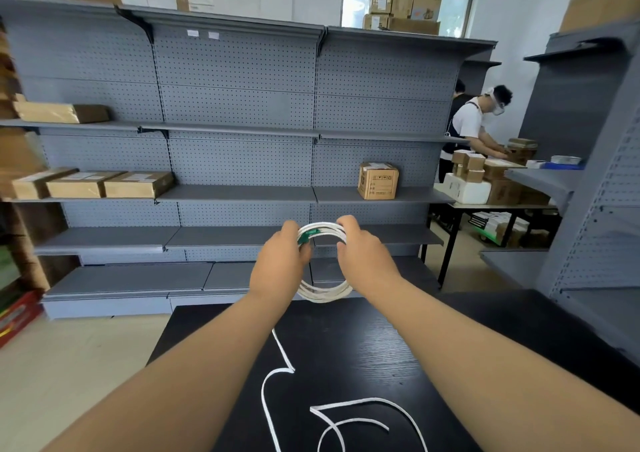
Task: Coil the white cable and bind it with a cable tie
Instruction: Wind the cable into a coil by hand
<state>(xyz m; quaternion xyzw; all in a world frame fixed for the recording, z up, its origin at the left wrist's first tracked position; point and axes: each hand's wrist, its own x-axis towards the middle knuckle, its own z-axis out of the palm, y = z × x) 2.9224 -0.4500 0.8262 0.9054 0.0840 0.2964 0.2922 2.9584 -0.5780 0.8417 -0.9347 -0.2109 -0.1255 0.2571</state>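
Head view:
White cable (323, 261): coiled in several loops, held up above the far edge of the black table (381, 347).
Left hand (282, 261): closed on the coil's left side, by a green connector (306, 235).
Right hand (362, 256): closed on the coil's right side.
Loose cable tail (277, 375): laid in curves on the table, nearer than the coil.

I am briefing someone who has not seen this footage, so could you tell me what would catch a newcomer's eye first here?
First, the coiled white cable held up mid-frame between the left hand and right hand, with a green connector at its top left. Below it, loose white cable snakes across the black table. Behind, nearly bare grey pegboard shelving fills the wall, with a lone cardboard box on the right.
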